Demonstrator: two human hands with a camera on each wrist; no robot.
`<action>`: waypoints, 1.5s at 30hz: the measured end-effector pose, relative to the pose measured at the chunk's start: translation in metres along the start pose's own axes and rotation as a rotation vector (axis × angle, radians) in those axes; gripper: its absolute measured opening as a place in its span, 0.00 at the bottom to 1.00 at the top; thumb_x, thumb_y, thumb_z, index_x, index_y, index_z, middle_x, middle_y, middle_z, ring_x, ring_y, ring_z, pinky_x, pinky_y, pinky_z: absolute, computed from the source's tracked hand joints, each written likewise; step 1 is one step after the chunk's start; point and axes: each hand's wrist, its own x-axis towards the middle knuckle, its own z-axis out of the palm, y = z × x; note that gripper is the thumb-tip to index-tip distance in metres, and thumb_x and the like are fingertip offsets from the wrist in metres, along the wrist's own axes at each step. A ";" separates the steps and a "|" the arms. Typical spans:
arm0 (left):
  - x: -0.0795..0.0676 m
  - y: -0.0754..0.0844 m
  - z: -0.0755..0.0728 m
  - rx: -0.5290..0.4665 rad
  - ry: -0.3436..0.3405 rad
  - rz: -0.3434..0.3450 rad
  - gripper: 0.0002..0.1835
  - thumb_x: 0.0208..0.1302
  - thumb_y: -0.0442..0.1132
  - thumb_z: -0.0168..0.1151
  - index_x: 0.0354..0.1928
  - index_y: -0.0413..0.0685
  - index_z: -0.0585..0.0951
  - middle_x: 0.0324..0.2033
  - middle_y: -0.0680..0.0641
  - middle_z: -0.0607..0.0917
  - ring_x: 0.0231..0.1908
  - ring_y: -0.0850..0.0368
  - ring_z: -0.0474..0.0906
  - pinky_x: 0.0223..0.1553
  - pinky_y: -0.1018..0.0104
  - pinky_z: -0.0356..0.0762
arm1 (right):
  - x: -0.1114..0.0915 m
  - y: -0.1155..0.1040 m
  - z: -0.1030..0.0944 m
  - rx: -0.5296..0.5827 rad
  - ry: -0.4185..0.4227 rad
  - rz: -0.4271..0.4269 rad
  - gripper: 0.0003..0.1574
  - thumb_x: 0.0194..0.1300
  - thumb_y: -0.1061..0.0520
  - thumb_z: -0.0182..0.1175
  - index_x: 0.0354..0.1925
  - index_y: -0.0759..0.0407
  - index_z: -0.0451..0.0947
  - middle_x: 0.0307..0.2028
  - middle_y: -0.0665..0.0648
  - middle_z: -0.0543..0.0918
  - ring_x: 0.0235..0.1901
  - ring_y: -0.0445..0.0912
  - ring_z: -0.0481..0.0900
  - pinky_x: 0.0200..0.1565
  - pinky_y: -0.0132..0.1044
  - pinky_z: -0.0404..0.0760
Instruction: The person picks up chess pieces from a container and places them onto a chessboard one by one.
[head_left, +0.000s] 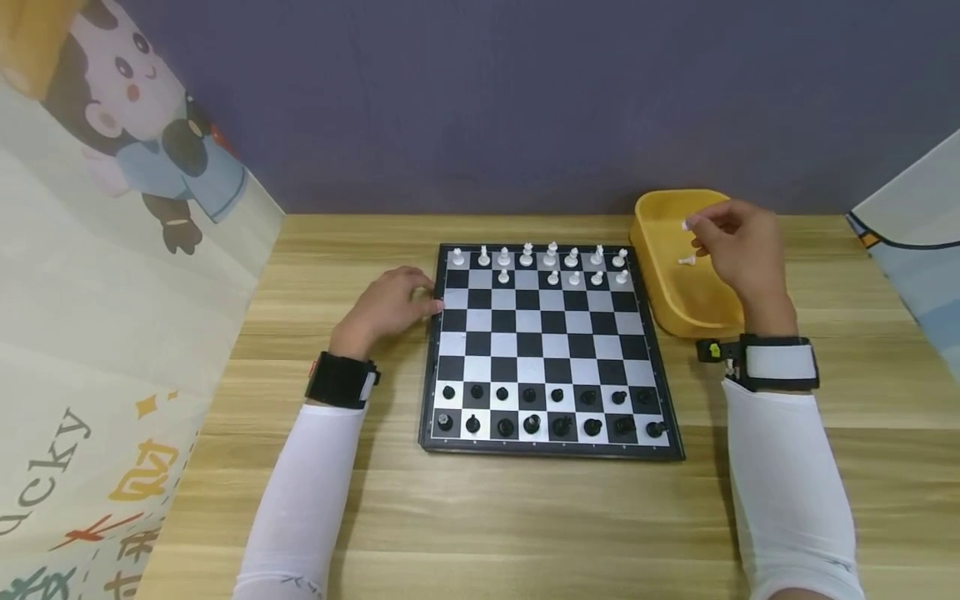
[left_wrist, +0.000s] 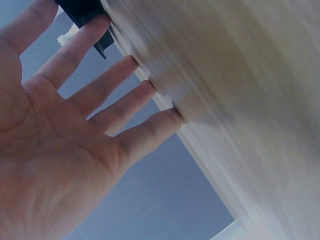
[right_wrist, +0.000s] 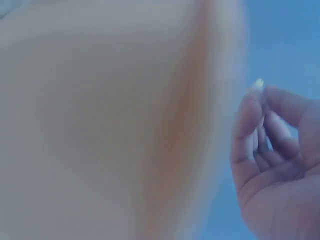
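Observation:
Over the yellow tray, my right hand [head_left: 738, 250] pinches a small white chess piece [head_left: 686, 225] between thumb and fingertips. In the right wrist view only the tip of this chess piece [right_wrist: 259, 83] shows; the fingers hide the rest. My left hand [head_left: 393, 304] is at the left edge of the chessboard [head_left: 547, 346], its thumb at the frame. The left wrist view has the left hand's fingers [left_wrist: 107, 90] spread and fairly straight, fingertips down at the wooden tabletop. White pieces [head_left: 551, 254] stand along the board's far side, black pieces [head_left: 532, 423] fill two rows nearest me.
The yellow tray [head_left: 660, 292] sits against the board's right side, with another white piece [head_left: 687, 261] lying in it. A dark blue wall [head_left: 465, 108] rises behind the wooden table [head_left: 547, 525]. Gaps show in the white front row.

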 end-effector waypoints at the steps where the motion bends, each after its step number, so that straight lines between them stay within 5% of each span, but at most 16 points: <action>1: 0.000 0.000 0.000 -0.001 0.002 0.002 0.23 0.60 0.58 0.54 0.51 0.52 0.76 0.60 0.45 0.68 0.61 0.46 0.60 0.61 0.52 0.52 | -0.002 -0.005 -0.001 -0.009 -0.002 -0.016 0.24 0.61 0.40 0.54 0.44 0.57 0.75 0.35 0.57 0.77 0.29 0.47 0.76 0.28 0.32 0.75; 11: -0.003 -0.003 -0.002 0.009 0.013 -0.006 0.24 0.60 0.59 0.54 0.51 0.53 0.76 0.61 0.45 0.68 0.62 0.46 0.59 0.61 0.51 0.51 | -0.021 -0.057 0.020 0.018 -0.077 -0.274 0.16 0.62 0.41 0.54 0.40 0.50 0.75 0.30 0.53 0.76 0.27 0.48 0.71 0.25 0.37 0.70; 20: -0.003 -0.006 -0.003 0.010 0.018 -0.012 0.24 0.60 0.59 0.53 0.52 0.52 0.76 0.62 0.45 0.67 0.62 0.45 0.59 0.61 0.51 0.51 | -0.026 -0.098 0.050 -0.146 -0.279 -0.406 0.15 0.63 0.44 0.53 0.43 0.50 0.74 0.36 0.47 0.75 0.35 0.43 0.71 0.39 0.35 0.72; 25: -0.001 -0.003 -0.003 0.004 0.020 -0.006 0.24 0.60 0.58 0.54 0.51 0.52 0.76 0.61 0.45 0.67 0.62 0.45 0.59 0.61 0.52 0.52 | -0.025 -0.119 0.064 -0.239 -0.372 -0.500 0.09 0.63 0.49 0.55 0.41 0.49 0.74 0.35 0.46 0.75 0.34 0.42 0.71 0.36 0.32 0.72; 45: 0.003 0.002 -0.002 0.001 0.012 -0.019 0.25 0.59 0.59 0.55 0.52 0.52 0.76 0.60 0.46 0.68 0.61 0.47 0.60 0.60 0.51 0.53 | -0.016 -0.158 0.139 -0.345 -0.564 -0.722 0.04 0.63 0.53 0.53 0.37 0.50 0.73 0.29 0.46 0.73 0.26 0.41 0.71 0.27 0.32 0.70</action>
